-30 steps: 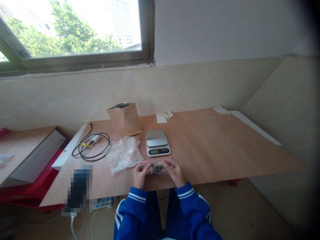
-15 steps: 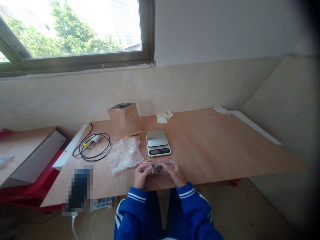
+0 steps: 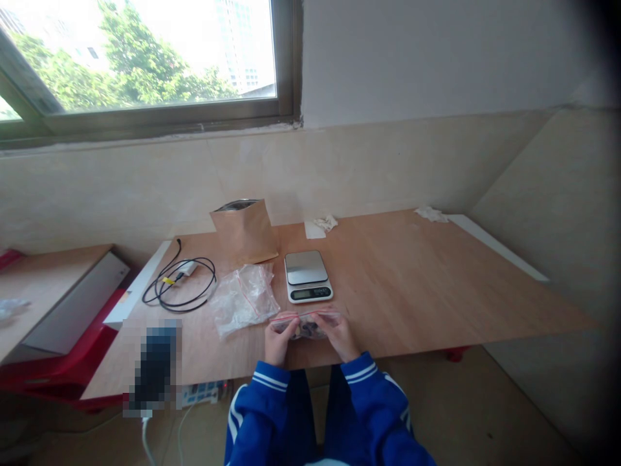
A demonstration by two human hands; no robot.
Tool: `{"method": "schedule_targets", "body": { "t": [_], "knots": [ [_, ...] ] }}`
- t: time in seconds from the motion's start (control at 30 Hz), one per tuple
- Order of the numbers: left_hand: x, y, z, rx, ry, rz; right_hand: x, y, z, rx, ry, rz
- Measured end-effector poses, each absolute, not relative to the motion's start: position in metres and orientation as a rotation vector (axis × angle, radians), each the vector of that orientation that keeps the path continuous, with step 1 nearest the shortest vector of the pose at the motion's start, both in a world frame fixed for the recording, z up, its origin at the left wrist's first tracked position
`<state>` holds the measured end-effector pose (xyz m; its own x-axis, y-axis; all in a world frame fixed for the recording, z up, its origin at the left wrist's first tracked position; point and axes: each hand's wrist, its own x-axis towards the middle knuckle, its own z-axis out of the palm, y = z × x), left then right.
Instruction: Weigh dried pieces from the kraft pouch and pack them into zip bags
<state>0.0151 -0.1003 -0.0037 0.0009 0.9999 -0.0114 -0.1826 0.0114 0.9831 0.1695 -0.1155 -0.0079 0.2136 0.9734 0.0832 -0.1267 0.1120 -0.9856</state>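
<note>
A clear zip bag (image 3: 313, 331) with a red seal strip lies along the front of the table, with small dark and pale pieces inside that I cannot make out. My left hand (image 3: 280, 338) pinches the left part of its top edge. My right hand (image 3: 337, 332) grips the same edge farther right, thumb close to the left one. Just behind the bag stands a white kitchen scale (image 3: 308, 277) with a bare metal plate. Left of it, flat clear zip bags (image 3: 245, 299) lie on the wood.
An opened brown paper pouch (image 3: 246, 233) stands near the wall. Coiled black cable (image 3: 179, 285) lies at the left, with a blurred-out dark device (image 3: 154, 369) on the table's front left corner. Crumpled white paper (image 3: 326, 223) sits at the back of the wooden table (image 3: 436, 278).
My left hand has slid slightly right along the bag's top edge, and my thumbs are closer together. The bag stays in both hands.
</note>
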Motion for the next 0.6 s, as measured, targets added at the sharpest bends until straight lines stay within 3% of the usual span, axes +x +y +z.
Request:
{"method": "schedule_targets", "body": {
  "t": [0.6],
  "knots": [
    [0.0178,-0.1029,-0.0035,1.298,1.045,1.246,0.1673,-0.1153,-0.006,-1.071,-0.944,1.232]
  ]
}}
